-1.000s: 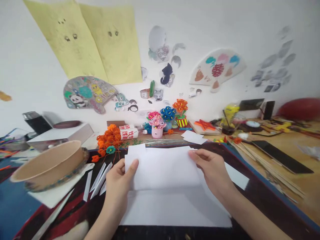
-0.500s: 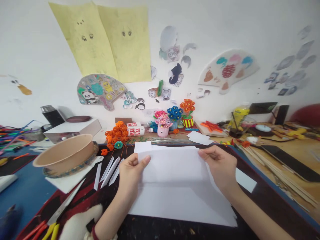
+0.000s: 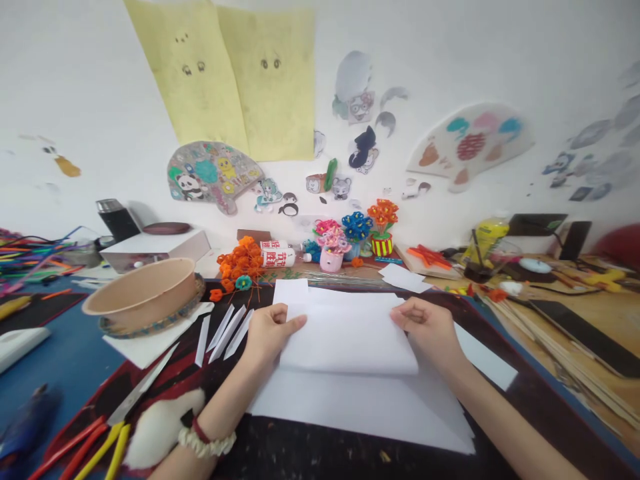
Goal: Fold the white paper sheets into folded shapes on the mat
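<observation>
A sheet of white paper (image 3: 350, 337) is held up between my two hands, its lower edge curving toward me. My left hand (image 3: 270, 333) pinches its left side with the thumb on top. At its right side, the thumb and fingertips of my right hand (image 3: 425, 327) are closed on the edge. Below it lie more white sheets (image 3: 360, 410), their right corners slightly uneven. A small white paper piece (image 3: 291, 289) rests behind my left hand. Several narrow folded paper strips (image 3: 227, 333) lie to the left of that hand.
Scissors (image 3: 133, 397) and yellow-handled pliers (image 3: 103, 457) lie at the front left, near a beige bowl (image 3: 140, 290). Orange pipe-cleaner flowers (image 3: 243, 263) and small flower pots (image 3: 331, 259) stand along the back. Thin wooden sticks (image 3: 540, 353) and a black phone (image 3: 587, 337) are on the right.
The held sheet's lower part has come into a clear curved edge above the sheets below, and my hands have moved slightly closer together. The camera view has shifted a little left.
</observation>
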Motion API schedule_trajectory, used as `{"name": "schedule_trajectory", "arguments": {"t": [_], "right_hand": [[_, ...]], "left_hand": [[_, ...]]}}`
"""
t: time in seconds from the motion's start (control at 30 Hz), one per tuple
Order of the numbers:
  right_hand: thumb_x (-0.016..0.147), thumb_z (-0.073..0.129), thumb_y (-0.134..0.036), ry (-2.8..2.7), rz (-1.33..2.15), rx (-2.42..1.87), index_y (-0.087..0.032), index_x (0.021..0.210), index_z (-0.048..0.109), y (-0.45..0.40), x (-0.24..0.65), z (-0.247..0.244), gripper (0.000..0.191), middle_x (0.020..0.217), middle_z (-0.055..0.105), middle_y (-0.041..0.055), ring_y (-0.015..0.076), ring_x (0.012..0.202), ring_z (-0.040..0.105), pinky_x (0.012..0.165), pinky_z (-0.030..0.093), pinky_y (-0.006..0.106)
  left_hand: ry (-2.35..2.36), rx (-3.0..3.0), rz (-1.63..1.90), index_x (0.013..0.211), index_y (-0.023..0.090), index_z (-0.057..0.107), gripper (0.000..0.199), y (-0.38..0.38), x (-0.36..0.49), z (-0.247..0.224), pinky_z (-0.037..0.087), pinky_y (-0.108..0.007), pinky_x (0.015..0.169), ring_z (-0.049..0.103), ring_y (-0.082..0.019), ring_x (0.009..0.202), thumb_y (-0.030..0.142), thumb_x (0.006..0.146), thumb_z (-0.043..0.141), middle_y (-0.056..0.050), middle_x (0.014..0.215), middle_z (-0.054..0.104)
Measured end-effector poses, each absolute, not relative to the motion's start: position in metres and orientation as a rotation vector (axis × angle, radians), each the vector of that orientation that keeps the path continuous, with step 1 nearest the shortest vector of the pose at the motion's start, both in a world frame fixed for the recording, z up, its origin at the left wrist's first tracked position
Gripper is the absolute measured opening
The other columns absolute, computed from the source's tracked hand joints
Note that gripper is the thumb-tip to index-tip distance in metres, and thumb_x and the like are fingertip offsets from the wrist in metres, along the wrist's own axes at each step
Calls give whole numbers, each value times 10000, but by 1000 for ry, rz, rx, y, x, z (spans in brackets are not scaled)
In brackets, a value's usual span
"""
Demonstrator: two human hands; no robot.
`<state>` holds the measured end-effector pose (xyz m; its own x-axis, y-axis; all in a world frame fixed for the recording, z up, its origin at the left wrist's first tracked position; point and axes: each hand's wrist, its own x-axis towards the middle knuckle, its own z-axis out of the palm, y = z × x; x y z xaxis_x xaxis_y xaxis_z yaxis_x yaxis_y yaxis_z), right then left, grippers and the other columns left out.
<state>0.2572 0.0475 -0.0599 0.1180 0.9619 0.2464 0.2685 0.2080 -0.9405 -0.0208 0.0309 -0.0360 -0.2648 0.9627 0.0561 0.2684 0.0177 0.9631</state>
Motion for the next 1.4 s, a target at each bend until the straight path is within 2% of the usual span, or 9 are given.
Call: {"name": "schedule_trajectory", "arguments": {"t": [0.2, 0.4, 0.77, 0.9, 1.0, 1.07, 1.17, 1.27, 1.4], "right_hand": [[709, 605, -364, -1569, 646, -1458, -184, 640, 611, 55, 263, -70, 192, 656, 695, 60, 204, 598, 627, 558, 440, 293], [706, 594, -295, -1652, 506, -1497, -206, 620, 604, 52, 262, -69, 124, 613, 649, 23, 201, 590, 587, 562, 416, 301], [676, 585, -221, -1848, 463, -1445, -206, 529, 507, 65, 268, -69, 167, 651, 594, 16, 176, 617, 539, 585, 398, 282], [673, 591, -219, -1917, 496, -1465, -201, 553, 512, 66, 269, -64, 145, 617, 582, -1, 165, 590, 518, 575, 369, 269], [648, 606, -193, -1967, 523, -1460, -201, 638, 555, 69, 269, -59, 53, 603, 526, -36, 148, 571, 483, 572, 349, 255], [633, 604, -158, -1995, 547, -1443, -206, 769, 591, 72, 269, -56, 145, 641, 500, -51, 138, 582, 470, 583, 351, 245], [627, 590, -119, -2040, 598, -1428, -223, 939, 605, 76, 269, -53, 330, 677, 473, -63, 124, 586, 457, 591, 352, 231], [614, 593, -102, -2067, 645, -1454, -231, 979, 615, 82, 268, -53, 387, 676, 465, -65, 116, 571, 449, 570, 339, 221], [578, 589, -74, -2077, 684, -1516, -230, 995, 620, 92, 269, -56, 446, 665, 454, -66, 119, 574, 455, 532, 328, 209]], "left_hand": [[1866, 1647, 1078, 457, 204, 260, 491, 35, -21, -45, 183, -247, 510, 258, -103, 494, 367, 607, 699, 79, 461, 254], [2045, 1894, 889, 479, 200, 356, 393, 31, -14, -43, 234, -262, 578, 438, -164, 606, 339, 663, 674, 28, 542, 476], [2177, 2079, 663, 566, 194, 483, 301, 27, -12, -40, 273, -289, 613, 546, -226, 740, 356, 759, 647, -17, 644, 595], [2190, 2114, 649, 794, 193, 586, 158, 25, -11, -39, 321, -307, 660, 564, -250, 833, 343, 787, 634, -34, 785, 632], [2162, 2198, 666, 1112, 195, 547, 326, 23, -10, -34, 356, -341, 740, 532, -273, 997, 269, 804, 624, -71, 1042, 625], [2042, 2371, 622, 1225, 221, 503, 418, 24, -11, -31, 362, -364, 787, 501, -279, 1066, 216, 819, 602, -77, 1182, 587], [1729, 2666, 482, 1287, 316, 488, 476, 29, -14, -29, 359, -391, 847, 484, -269, 1111, 117, 855, 509, -39, 1286, 552], [1413, 2819, 316, 1292, 393, 490, 613, 37, -17, -30, 334, -426, 929, 444, -265, 1205, -3, 834, 394, 2, 1377, 497], [1004, 2890, 126, 1391, 384, 364, 752, 49, -16, -29, 267, -458, 1042, 277, -265, 1370, -38, 769, 386, 30, 1490, 359]]}}
